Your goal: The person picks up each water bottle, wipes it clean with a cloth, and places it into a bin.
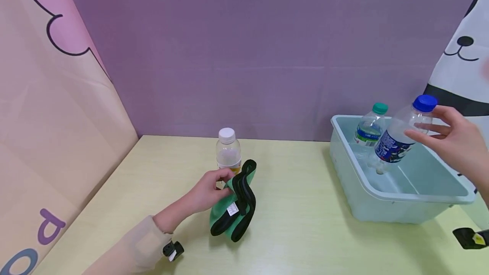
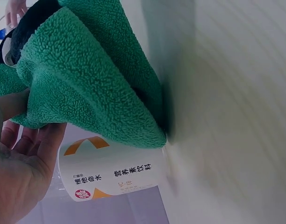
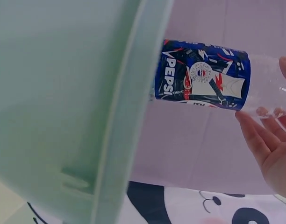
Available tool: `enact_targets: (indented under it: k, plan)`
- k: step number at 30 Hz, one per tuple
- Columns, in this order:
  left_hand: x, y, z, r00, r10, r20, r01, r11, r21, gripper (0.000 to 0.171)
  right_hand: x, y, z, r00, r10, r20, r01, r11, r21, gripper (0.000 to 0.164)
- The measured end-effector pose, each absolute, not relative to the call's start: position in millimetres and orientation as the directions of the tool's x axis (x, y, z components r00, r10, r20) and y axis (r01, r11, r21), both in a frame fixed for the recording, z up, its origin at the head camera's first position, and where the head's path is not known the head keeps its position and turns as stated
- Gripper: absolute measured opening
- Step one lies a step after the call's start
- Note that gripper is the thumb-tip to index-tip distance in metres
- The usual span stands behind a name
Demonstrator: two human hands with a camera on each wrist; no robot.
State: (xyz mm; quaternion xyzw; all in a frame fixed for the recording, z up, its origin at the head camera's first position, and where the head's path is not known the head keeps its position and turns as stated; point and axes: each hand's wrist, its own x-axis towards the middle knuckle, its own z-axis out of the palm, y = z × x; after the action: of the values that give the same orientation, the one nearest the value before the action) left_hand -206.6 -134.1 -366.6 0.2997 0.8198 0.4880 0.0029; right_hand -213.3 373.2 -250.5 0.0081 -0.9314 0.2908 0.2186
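My left hand [image 1: 209, 191] pinches a folded green terry cloth [image 1: 221, 217] with black edging and a small white tag, its lower end at the tabletop. Just behind the cloth stands a clear bottle [image 1: 228, 152] with a white cap; its white and orange label [image 2: 112, 170] shows in the left wrist view. At the right, my right hand [image 1: 454, 137] holds a clear Pepsi bottle [image 1: 393, 145] by its upper part, below the blue cap. This bottle is tilted, its base lowered inside the pale blue bin [image 1: 401, 197]. A green-capped bottle [image 1: 368, 130] is inside the bin.
The light wooden table [image 1: 290, 224] carries the bin at its right side. A purple backdrop [image 1: 229, 54] rises behind the table, with printed panels to the left and right. A black strap end [image 1: 470, 238] hangs below the right hand.
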Motion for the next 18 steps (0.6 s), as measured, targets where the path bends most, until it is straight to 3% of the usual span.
enact_targets:
  k: [4, 18]
  plan:
    - [-206.5, -133.8, -367.6, -0.820, 0.492, 0.292, 0.488, 0.335, 0.806, 0.016, -224.5, 382.6, -260.6, -0.913, 0.070, 0.401, -0.151, 0.857, -0.492, 0.072]
    - [-205.3, -136.0, -368.8, -0.843, 0.481, 0.240, 0.443, 0.368, 0.818, 0.015, -227.2, 364.6, -269.7, -0.963, -0.108, 0.248, -0.232, 0.798, -0.556, 0.068]
